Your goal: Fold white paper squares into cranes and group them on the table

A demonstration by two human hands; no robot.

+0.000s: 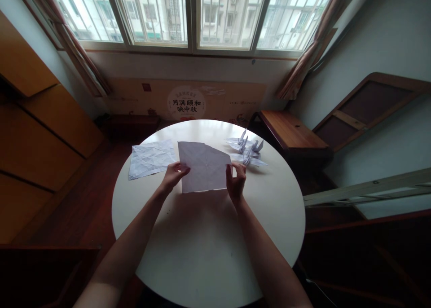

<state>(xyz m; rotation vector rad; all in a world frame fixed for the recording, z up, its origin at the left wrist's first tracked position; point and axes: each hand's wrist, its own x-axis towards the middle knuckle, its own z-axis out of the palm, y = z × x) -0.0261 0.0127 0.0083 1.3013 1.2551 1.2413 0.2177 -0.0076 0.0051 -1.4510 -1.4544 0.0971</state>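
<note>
A creased sheet of paper (pixel 205 169) is held up over the round white table (pixel 208 254), its upper right corner slanting down. My left hand (pixel 173 175) pinches the left edge between thumb and fingers. On the right edge, my right hand (pixel 236 178) grips it the same way. Crumpled flat paper (pixel 151 157) lies to the left on the table, partly over its edge. Several folded paper cranes (pixel 247 151) sit clustered to the right, just beyond my right hand.
A wooden desk (pixel 292 128) stands behind the table on the right. Orange cabinets (pixel 43 133) line the left side. Barred windows (pixel 222 16) and a printed board (pixel 185 99) are at the back. A dark wooden piece (pixel 377 254) is at the lower right.
</note>
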